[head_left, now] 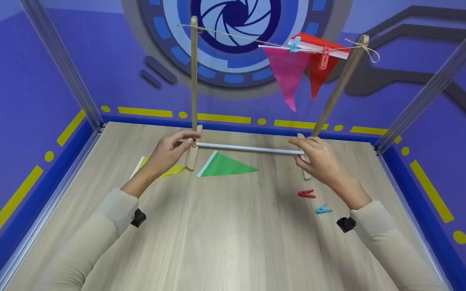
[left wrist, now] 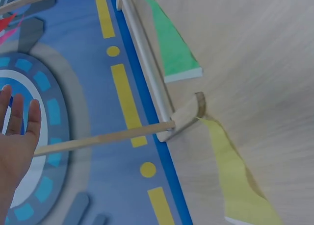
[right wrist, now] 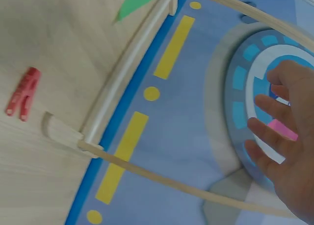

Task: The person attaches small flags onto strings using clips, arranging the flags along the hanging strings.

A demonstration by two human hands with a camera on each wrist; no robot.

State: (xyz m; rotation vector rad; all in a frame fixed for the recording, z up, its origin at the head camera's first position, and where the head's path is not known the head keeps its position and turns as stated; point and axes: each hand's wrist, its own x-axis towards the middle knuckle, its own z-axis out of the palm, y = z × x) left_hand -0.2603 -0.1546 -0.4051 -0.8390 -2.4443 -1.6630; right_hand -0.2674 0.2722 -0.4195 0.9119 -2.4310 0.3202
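Observation:
A wooden frame has a left post, a right post and a white crossbar low between their feet. My left hand overlaps the left post's foot in the head view; the left wrist view shows its fingers straight beside the post. My right hand overlaps the right foot, and in the right wrist view its loosely bent fingers are spread apart with nothing between them. On a string between the post tops hang a pink pennant and a red pennant, with a blue clothespin and a red clothespin.
A green pennant lies on the table before the crossbar. Partly behind my left arm is a yellow pennant. Another red clothespin and another blue clothespin lie near my right forearm. A blue wall stands behind the frame.

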